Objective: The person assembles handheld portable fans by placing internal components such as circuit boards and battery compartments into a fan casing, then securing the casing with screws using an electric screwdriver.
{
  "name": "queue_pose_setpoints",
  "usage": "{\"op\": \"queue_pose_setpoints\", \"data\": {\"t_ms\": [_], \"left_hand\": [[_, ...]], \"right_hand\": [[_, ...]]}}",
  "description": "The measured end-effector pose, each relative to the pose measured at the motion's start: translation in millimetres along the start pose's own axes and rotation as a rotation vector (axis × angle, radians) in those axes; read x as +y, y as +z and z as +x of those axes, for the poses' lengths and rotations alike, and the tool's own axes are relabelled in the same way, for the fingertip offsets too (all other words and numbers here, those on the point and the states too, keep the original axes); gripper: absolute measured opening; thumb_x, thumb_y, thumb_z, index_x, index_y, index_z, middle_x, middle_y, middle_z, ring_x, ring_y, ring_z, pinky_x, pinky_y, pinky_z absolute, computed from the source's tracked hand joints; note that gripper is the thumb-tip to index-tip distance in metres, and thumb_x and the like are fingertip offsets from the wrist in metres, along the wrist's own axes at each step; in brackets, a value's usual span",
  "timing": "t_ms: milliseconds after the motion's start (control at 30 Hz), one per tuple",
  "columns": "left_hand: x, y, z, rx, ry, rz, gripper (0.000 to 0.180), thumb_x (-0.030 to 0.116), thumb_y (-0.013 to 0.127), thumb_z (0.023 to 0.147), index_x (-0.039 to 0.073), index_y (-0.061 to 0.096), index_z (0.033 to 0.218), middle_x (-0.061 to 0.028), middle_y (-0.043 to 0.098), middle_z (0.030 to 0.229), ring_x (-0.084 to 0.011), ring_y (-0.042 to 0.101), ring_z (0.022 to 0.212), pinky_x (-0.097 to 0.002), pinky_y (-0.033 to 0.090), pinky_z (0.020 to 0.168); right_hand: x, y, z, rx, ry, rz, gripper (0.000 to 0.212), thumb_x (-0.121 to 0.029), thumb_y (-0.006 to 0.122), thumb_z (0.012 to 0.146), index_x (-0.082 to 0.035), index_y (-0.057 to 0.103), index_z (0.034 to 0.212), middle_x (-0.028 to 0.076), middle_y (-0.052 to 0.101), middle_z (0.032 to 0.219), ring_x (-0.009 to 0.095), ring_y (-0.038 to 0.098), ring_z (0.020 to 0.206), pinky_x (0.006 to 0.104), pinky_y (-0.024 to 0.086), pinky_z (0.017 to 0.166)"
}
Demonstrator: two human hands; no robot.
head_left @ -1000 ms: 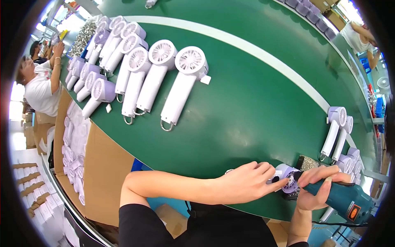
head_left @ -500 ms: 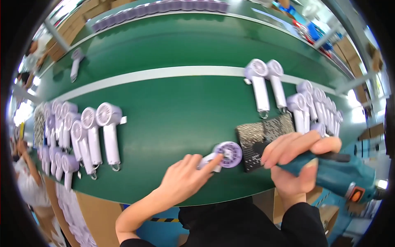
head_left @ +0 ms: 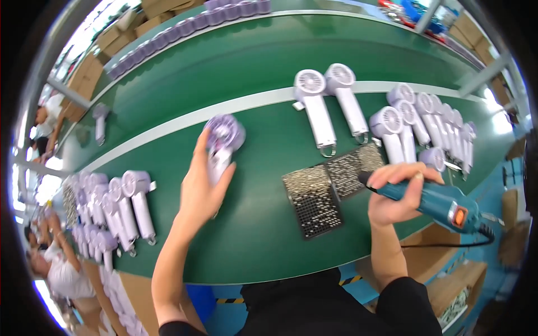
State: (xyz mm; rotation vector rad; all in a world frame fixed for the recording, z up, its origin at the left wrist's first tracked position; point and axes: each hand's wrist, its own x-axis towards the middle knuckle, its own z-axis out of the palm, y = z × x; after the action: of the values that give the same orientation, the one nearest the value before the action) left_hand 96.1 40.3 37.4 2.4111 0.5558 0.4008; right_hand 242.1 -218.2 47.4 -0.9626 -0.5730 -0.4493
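My left hand [head_left: 203, 185] has its thumb and fingers around the white handle of a pale purple handheld fan [head_left: 227, 130]. The fan head points away from me, over the left-middle part of the bench, and part of the handle is hidden by my hand. On the right, my right hand [head_left: 400, 193] is wrapped round a teal electric screwdriver [head_left: 434, 203], with its dark nose toward the screws. Beneath that nose and to its left lie two black trays holding many small screws, a near tray [head_left: 314, 210] and a far tray [head_left: 350, 173].
Two handheld fans [head_left: 318, 112] lie beyond the trays. More fans [head_left: 406, 126] are grouped at the right, and another group [head_left: 129, 207] at the left. A lone fan [head_left: 100, 123] lies far left. Purple parts [head_left: 190, 27] line the back. The screwdriver's cord [head_left: 448, 245] hangs near the bench edge.
My left hand has carried the fan from beside the screw trays away to the left and farther out. The screwdriver stays in my right hand near the trays. The whole view has shifted.
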Motion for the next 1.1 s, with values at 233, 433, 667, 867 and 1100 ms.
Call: {"op": "queue_pose_setpoints", "data": {"t_ms": [233, 433, 667, 867, 1100], "left_hand": [[-7.1, 25.5, 61.5, 0.030, -0.059, 0.073, 0.081, 0.024, 0.064, 0.085, 0.012, 0.017, 0.149, -0.0237, 0.054, 0.125, -0.0408, 0.060, 0.105, -0.0450, 0.050, 0.085], [-47.3, 13.0, 57.7, 0.221, -0.135, 0.127, 0.081, 0.024, 0.063, 0.085, 0.010, 0.015, 0.149, -0.0256, 0.053, 0.125, -0.0439, 0.059, 0.103, -0.0476, 0.050, 0.084], [-76.5, -19.7, 46.9, 0.268, -0.256, 0.145, 0.082, 0.026, 0.064, 0.086, 0.012, 0.014, 0.149, -0.0255, 0.054, 0.128, -0.0438, 0.058, 0.108, -0.0469, 0.048, 0.089], [-103.9, -33.1, 41.8, 0.254, -0.263, 0.254, 0.077, 0.028, 0.062, 0.088, 0.008, 0.017, 0.148, -0.0249, 0.053, 0.129, -0.0434, 0.057, 0.110, -0.0468, 0.048, 0.089], [-115.6, -48.1, 58.4, 0.126, -0.213, 0.395, 0.084, 0.034, 0.061, 0.089, 0.004, 0.010, 0.149, -0.0291, 0.055, 0.122, -0.0464, 0.058, 0.105, -0.0481, 0.049, 0.087]], "right_hand": [[-11.9, -1.8, -6.1, 0.040, 0.041, 0.012, 0.017, -0.020, 0.040, 0.096, -0.006, 0.041, 0.105, 0.009, 0.047, 0.069, 0.018, 0.046, 0.043, 0.0299, 0.042, 0.038], [-19.2, -0.7, -11.5, -0.045, 0.072, -0.028, 0.019, -0.021, 0.040, 0.096, -0.005, 0.041, 0.104, 0.008, 0.045, 0.069, 0.015, 0.044, 0.043, 0.0272, 0.040, 0.039], [-14.0, -7.7, -7.0, 0.020, 0.178, -0.040, 0.019, -0.021, 0.039, 0.096, -0.005, 0.039, 0.107, 0.008, 0.044, 0.070, 0.016, 0.043, 0.041, 0.0274, 0.039, 0.038], [-4.2, 0.9, -9.2, 0.014, 0.223, -0.069, 0.022, -0.020, 0.040, 0.094, -0.006, 0.038, 0.111, 0.010, 0.044, 0.070, 0.018, 0.042, 0.039, 0.0299, 0.041, 0.035], [-0.8, -9.0, -9.9, -0.001, 0.255, -0.041, 0.017, -0.021, 0.040, 0.097, -0.005, 0.040, 0.104, 0.007, 0.043, 0.070, 0.014, 0.042, 0.045, 0.0263, 0.036, 0.044]]}}
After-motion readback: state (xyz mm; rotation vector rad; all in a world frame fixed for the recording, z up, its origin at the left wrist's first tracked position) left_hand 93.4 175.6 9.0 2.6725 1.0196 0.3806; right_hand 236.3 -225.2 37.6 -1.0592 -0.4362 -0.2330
